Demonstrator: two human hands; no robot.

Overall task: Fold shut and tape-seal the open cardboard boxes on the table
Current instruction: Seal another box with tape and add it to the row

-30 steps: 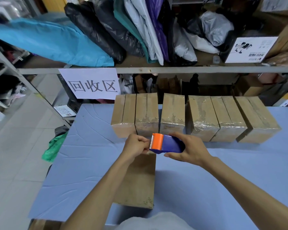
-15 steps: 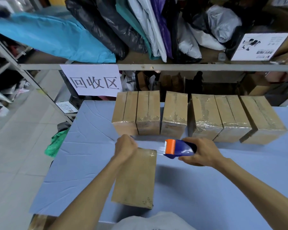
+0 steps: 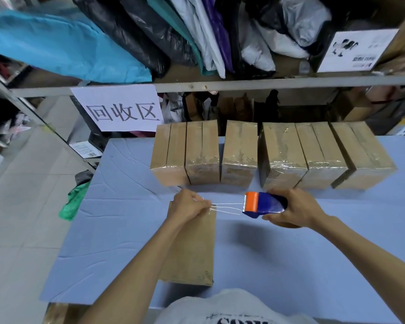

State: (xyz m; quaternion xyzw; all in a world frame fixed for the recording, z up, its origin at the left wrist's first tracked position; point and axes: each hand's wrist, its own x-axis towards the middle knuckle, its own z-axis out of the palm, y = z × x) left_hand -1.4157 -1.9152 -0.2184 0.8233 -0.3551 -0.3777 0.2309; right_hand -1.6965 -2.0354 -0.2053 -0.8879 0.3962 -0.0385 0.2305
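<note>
Looking down through the head view at a desk [image 3: 126, 218] under a smooth blue-grey sheet with faint creases. Lying flat near the front edge, long side running away from the body: a matte brown rectangular cardboard box [image 3: 192, 249], corners crisp, partly crossed by the left forearm. Pinching a strip of clear glossy tape [image 3: 227, 206] at the box's far edge with the curled fingers of the left hand [image 3: 187, 206]. Gripping a blue plastic tape dispenser with an orange head [image 3: 263, 205] in the right hand [image 3: 295, 210], fingers wrapped round its body, just right of the box's far corner, tape stretched taut between. Lined along the desk's back edge: a row of six brown cardboard boxes wrapped in shiny tape [image 3: 239, 155]. Open sheet right of the dispenser and left of the flat box.
</note>
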